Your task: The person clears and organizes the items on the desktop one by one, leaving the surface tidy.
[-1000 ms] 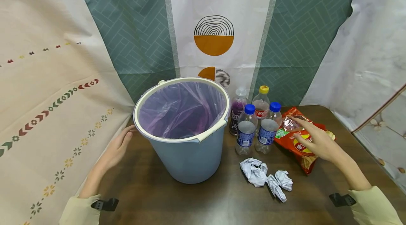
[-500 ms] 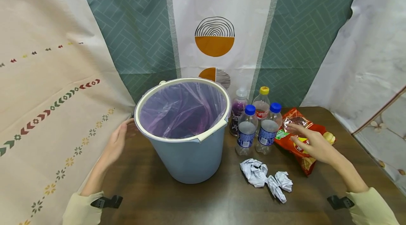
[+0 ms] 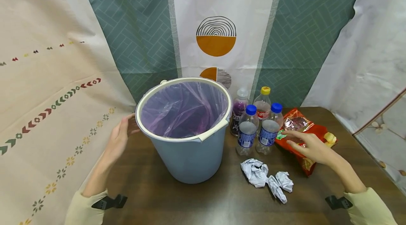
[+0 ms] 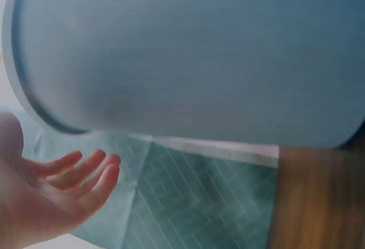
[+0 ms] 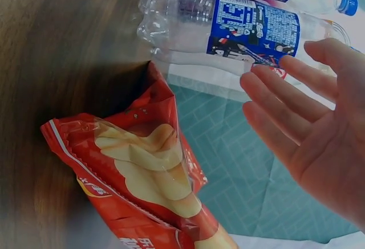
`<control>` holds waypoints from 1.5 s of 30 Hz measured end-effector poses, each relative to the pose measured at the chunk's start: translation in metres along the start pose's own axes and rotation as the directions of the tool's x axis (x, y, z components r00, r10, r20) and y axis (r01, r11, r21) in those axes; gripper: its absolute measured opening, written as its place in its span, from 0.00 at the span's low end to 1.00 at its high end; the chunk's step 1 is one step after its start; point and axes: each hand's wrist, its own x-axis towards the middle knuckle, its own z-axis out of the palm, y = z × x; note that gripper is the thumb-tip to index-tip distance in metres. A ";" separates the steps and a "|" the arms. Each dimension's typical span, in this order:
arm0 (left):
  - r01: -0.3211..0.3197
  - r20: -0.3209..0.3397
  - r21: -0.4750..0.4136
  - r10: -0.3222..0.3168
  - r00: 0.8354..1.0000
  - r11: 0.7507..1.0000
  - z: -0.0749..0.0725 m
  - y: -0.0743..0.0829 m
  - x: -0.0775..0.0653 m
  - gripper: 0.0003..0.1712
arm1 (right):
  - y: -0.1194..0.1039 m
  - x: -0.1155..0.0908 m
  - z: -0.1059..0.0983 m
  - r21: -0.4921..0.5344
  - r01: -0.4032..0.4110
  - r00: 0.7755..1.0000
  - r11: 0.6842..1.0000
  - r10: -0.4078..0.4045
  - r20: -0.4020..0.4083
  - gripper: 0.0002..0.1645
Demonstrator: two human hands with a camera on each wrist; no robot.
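My left hand [image 3: 118, 141] hovers at the left side of a light blue bucket [image 3: 193, 161] lined with a translucent purple bag [image 3: 171, 108]. In the left wrist view its fingers [image 4: 94, 180] bend loosely near the bucket's rim and hold nothing. Over a red snack bag [image 3: 295, 121] is my right hand [image 3: 312, 149], fingers extended towards a clear bottle with a blue cap [image 3: 276, 108]. The right wrist view has those fingers [image 5: 285, 98] in front of the bottle [image 5: 188, 27]; whether they touch it I cannot tell. The snack bag [image 5: 142, 169] lies crumpled.
Beside that bottle stand another blue-capped bottle [image 3: 246, 131], a yellow-capped one [image 3: 265, 91] and one with purple contents [image 3: 240, 107]. Crumpled white paper [image 3: 255, 172] lies in front of them on the dark wooden table [image 3: 206, 205]. A patterned cloth [image 3: 142, 24] hangs behind.
The left hand has shifted slightly right, beside the bucket. The right hand has moved a little left and nearer the body over the snack bag. The bucket and bottles keep their places.
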 end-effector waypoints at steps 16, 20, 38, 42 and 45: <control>0.100 -0.092 0.052 -0.095 0.991 0.994 0.015 0.030 0.003 0.33 | -0.011 -0.002 0.007 0.024 -0.071 0.979 0.997 0.065 0.193 0.20; 0.112 -0.092 0.042 -0.107 0.990 0.993 0.016 0.033 0.005 0.33 | -0.013 -0.002 0.010 0.059 -0.069 0.964 0.996 0.051 0.260 0.24; 0.192 -0.164 -0.079 -0.203 0.965 0.978 0.024 0.043 0.014 0.29 | -0.016 -0.005 0.024 0.288 -0.207 0.830 0.935 0.012 0.557 0.31; 0.217 -0.162 -0.098 -0.231 0.960 0.971 0.024 0.045 0.015 0.29 | -0.021 -0.007 0.024 0.278 -0.260 0.778 0.925 0.030 0.628 0.32; 0.231 -0.149 -0.111 -0.245 0.958 0.967 0.023 0.046 0.016 0.30 | -0.026 -0.008 0.024 0.251 -0.252 0.752 0.935 0.026 0.659 0.34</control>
